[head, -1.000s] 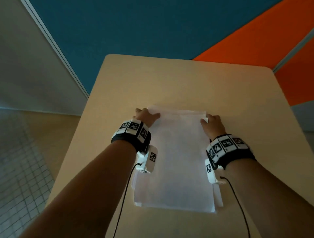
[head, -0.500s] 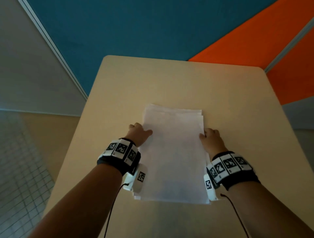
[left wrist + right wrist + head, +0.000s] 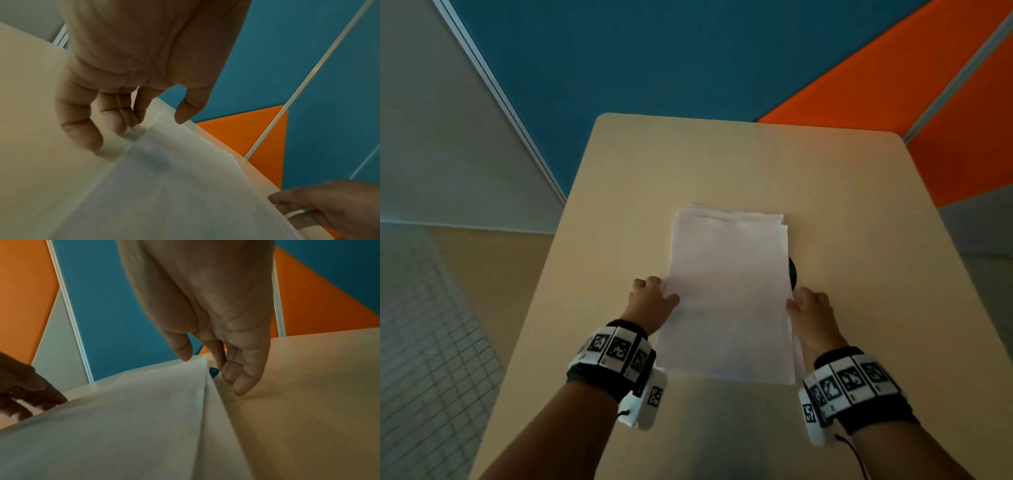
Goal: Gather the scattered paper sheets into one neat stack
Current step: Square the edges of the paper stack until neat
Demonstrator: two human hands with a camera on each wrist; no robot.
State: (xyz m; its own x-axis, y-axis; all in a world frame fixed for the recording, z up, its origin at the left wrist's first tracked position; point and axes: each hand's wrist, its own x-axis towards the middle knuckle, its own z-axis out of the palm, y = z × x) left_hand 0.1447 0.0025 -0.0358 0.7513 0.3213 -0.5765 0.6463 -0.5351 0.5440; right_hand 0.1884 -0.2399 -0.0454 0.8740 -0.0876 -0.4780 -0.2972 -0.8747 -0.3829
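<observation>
Squaring the pile is, in our judgement, the step in hand: the paper sheets (image 3: 729, 294) already lie gathered in one stack at the centre of the frame, on the beige table (image 3: 722, 164), and only final alignment appears to remain. Nearest the lower edge of the frame we see both forearms with marker-covered wristbands. Just beyond, the left hand (image 3: 650, 301) flanks the stack's left long edge, its fingers (image 3: 82, 128) curled down beside that edge and the thumb resting on the top sheet; the right hand (image 3: 811, 308) mirrors it on the right edge, fingers (image 3: 242, 379) bent against the side and thumb at the lifted margin. We cannot tell whether either hand truly pinches the paper. Farther up the frame, the far corners show slightly offset sheet edges, so the stack is not yet flush. A small dark object (image 3: 792, 272) peeks out beside the right edge.
</observation>
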